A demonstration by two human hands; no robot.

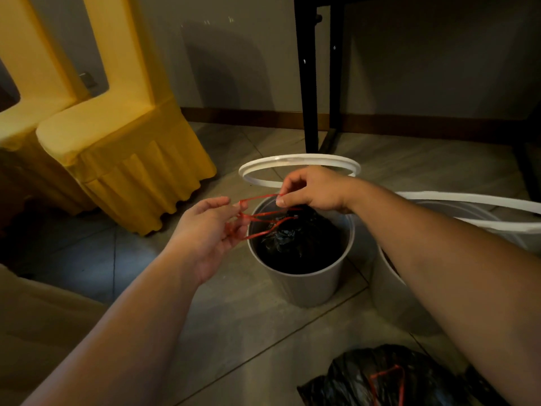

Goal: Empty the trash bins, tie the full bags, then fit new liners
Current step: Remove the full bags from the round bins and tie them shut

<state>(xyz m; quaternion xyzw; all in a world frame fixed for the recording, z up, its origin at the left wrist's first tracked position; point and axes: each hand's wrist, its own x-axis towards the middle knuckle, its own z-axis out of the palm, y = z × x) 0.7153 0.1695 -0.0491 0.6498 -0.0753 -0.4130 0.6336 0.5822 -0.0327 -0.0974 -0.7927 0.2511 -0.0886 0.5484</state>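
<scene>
A white trash bin (304, 284) stands on the tiled floor with a black bag (295, 235) gathered inside it. Red drawstrings (257, 215) run from the bag's neck out to both hands. My left hand (210, 230) has its fingers hooked through the loops at the bin's left rim. My right hand (313, 190) pinches a strand above the bag. A second white bin (392, 288) sits to the right, mostly behind my right arm. A tied black bag (389, 379) with a red string lies at the bottom right.
Two white bin rings lie about: one (298, 162) on the floor behind the bin, another (468, 197) over the right bin. Yellow-covered chairs (123, 148) stand to the left. Black table legs (310, 83) rise behind, against a grey wall.
</scene>
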